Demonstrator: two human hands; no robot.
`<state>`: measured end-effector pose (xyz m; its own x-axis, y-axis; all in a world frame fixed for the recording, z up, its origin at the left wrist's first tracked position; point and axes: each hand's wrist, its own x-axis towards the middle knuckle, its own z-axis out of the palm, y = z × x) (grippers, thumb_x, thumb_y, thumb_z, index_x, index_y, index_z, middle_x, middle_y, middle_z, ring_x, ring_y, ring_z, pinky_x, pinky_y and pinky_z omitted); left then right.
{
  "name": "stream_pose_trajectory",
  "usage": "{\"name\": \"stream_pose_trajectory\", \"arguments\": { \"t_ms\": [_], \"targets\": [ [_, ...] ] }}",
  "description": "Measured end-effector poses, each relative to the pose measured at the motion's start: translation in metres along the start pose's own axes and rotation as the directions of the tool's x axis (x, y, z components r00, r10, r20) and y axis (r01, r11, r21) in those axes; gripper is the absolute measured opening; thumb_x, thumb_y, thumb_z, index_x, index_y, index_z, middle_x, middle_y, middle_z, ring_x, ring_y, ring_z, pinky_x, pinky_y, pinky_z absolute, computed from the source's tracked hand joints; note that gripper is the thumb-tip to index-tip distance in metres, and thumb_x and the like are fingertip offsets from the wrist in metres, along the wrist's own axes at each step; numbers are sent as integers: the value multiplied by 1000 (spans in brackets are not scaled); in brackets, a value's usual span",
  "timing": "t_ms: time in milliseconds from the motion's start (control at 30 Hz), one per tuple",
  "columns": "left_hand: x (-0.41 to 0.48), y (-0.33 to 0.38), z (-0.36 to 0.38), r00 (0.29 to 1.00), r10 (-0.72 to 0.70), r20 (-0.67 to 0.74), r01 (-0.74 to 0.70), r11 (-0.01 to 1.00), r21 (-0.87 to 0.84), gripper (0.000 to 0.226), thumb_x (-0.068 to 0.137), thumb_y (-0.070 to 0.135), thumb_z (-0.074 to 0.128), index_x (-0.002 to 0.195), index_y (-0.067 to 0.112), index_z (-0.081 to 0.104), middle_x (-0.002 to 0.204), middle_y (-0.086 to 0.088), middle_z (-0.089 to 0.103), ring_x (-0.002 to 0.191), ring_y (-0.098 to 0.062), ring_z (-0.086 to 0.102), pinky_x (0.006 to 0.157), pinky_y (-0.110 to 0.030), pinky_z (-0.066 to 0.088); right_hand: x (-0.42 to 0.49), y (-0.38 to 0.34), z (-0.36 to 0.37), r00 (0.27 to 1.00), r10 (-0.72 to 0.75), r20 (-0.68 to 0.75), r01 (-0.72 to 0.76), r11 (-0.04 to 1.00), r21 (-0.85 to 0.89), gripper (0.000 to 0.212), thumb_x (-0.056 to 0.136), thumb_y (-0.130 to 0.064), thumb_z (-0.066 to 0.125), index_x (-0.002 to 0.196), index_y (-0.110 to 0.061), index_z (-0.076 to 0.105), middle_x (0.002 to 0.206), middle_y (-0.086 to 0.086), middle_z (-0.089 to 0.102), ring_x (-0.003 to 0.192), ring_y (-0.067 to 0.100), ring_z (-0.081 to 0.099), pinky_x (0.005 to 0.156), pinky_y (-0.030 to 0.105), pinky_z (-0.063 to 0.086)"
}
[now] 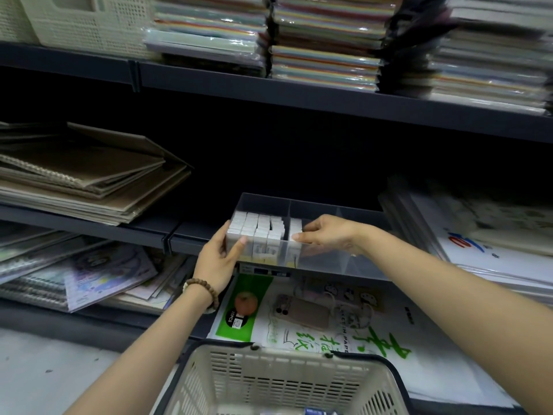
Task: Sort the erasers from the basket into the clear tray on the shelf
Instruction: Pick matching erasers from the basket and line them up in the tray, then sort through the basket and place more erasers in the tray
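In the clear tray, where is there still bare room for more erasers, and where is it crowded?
Free: the right compartment of the clear tray, and the back of the middle one, behind the right hand, which pinches one of the erasers. Crowded: the left compartment, packed full, where the left hand grips the corner.

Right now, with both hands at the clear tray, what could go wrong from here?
1. The clear tray seems to sit at the front edge of the shelf; the left hand gripping its corner could drag it forward, tipping it toward the basket.
2. The eraser pinched by the right hand stands in a mostly empty compartment beside the packed erasers; once released it may topple.
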<state>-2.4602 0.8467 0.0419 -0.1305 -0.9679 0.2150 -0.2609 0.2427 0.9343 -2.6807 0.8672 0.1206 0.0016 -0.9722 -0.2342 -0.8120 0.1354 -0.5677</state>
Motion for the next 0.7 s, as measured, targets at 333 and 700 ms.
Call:
{"name": "stream_pose_trajectory", "arguments": {
  "t_ms": [333, 700],
  "targets": [
    [-56, -12, -9, 1000, 25, -6, -24, 996, 89, 68, 79, 43, 62, 139, 21, 38, 135, 7, 48, 124, -9, 44, 101, -23, 35, -87, 26, 13, 845, -267, -463, 375, 914, 157, 20, 91, -23, 59, 111, -24, 61, 110, -8, 65, 102, 4, 60, 88, 13, 47],
    [-192, -143, 59, 716, -543, 440, 342, 821, 458, 55, 86, 37, 61, 133, 14, 44, 128, -3, 55, 113, -17, 53, 92, -27, 46, -124, 212, 248, 847, 371, 382, -480, 841, 250, 37, 90, -21, 62, 123, -4, 57, 128, 9, 56, 98, 15, 56, 75, 20, 45]
  ]
}}
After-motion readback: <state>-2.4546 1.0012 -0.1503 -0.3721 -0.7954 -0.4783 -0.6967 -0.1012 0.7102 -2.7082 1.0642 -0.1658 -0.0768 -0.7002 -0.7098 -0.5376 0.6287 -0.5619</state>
